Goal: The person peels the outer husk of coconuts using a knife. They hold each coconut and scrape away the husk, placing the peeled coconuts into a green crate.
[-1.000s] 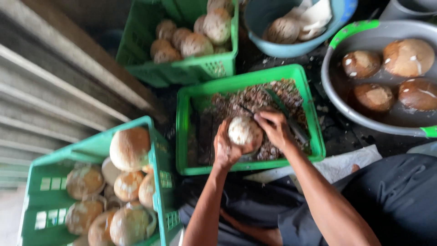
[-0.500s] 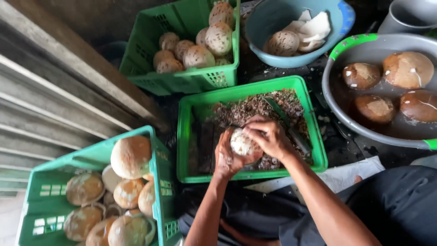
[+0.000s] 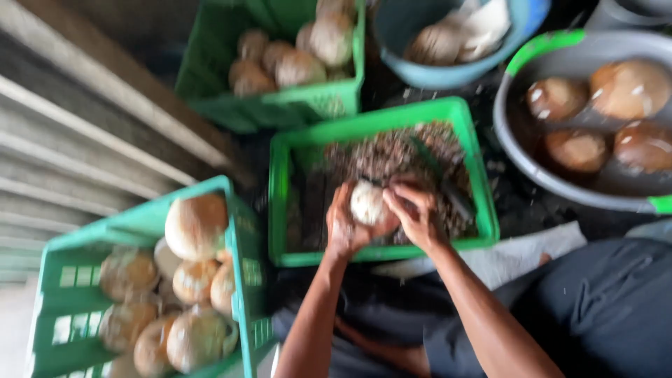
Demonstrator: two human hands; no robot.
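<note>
Coconut (image 3: 367, 202), pale and mostly stripped, is sitting at frame centre over the middle green crate (image 3: 280, 203) of brown shavings. Left hand (image 3: 343, 227) is cupping it from below; right hand (image 3: 414, 215) is closing over its right side. Brown coconuts are waiting in the lower-left crate (image 3: 238, 210); the grey basin (image 3: 532, 175) is crowding the upper right. Little open room here.
</note>
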